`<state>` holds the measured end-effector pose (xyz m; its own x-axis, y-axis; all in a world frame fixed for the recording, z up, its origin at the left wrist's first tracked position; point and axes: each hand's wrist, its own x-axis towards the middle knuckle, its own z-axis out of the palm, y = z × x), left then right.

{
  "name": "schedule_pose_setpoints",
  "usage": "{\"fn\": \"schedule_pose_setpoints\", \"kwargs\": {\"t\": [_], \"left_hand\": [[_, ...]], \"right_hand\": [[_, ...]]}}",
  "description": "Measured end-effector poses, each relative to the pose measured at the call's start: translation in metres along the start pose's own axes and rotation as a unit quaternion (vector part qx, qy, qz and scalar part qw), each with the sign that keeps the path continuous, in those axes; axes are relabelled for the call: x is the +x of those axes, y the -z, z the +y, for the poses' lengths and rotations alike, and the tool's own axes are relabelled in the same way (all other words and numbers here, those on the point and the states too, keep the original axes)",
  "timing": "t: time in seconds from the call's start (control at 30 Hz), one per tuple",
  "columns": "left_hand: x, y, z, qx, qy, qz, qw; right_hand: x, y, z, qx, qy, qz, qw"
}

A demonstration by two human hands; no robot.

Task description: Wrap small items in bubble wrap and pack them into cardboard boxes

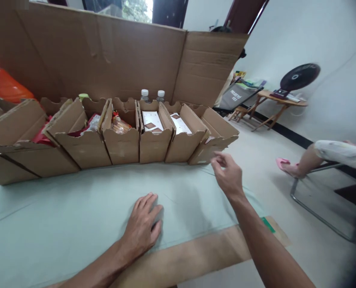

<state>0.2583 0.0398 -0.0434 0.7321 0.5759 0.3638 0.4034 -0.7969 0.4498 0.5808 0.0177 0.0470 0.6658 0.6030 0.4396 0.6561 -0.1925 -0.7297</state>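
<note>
My left hand (144, 221) lies open on the pale green cloth (90, 208), its fingers stretched out and nothing in them. In front of the rightmost cardboard bin (206, 150) my right hand (228, 172) is raised, fingers loosely bent, with a gap between thumb and index finger. I see nothing held in it. White patterned packs with brown squares (153, 120) stand in a middle bin, and similar packs (180, 124) in the one to its right. Another bin holds a pack of tan sticks (120, 126). Red packaging (44, 134) shows in a bin on the left.
A tall cardboard panel (106, 56) stands behind the row of bins. Two white-capped bottles (144, 95) and an orange bottle (8, 84) show behind them. To the right are a person's leg (308, 160), a metal chair frame (309, 208) and a fan (299, 77) on a small table (273, 96).
</note>
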Motion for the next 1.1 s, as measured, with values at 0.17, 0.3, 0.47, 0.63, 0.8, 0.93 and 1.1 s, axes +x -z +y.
{"fn": "schedule_pose_setpoints", "kwargs": {"t": [0.17,0.3,0.47,0.63,0.8,0.93,1.1], "left_hand": [[0.000,-0.002,-0.007,-0.051,0.010,0.026,0.998],[0.007,0.001,-0.018,-0.129,0.076,0.098,0.984],[0.014,0.016,-0.029,-0.227,0.172,0.146,0.948],[0.010,0.024,-0.026,-0.262,0.187,0.149,0.935],[0.006,0.031,-0.004,-0.301,0.094,0.091,0.945],[0.006,0.034,0.022,-0.376,0.031,0.000,0.926],[-0.023,0.050,0.023,-0.339,0.105,0.048,0.934]], "right_hand": [[0.038,-0.034,-0.083,-0.134,0.133,-0.115,0.975],[0.043,-0.038,-0.104,-0.180,0.139,-0.119,0.966],[-0.042,0.020,-0.107,-0.148,0.167,-0.119,0.967],[-0.159,0.122,-0.078,-0.076,0.162,-0.120,0.977],[-0.238,0.181,0.010,0.026,-0.040,0.038,0.998],[-0.257,0.157,0.047,0.049,-0.128,-0.015,0.990],[-0.222,0.086,0.014,0.085,-0.109,-0.102,0.985]]}}
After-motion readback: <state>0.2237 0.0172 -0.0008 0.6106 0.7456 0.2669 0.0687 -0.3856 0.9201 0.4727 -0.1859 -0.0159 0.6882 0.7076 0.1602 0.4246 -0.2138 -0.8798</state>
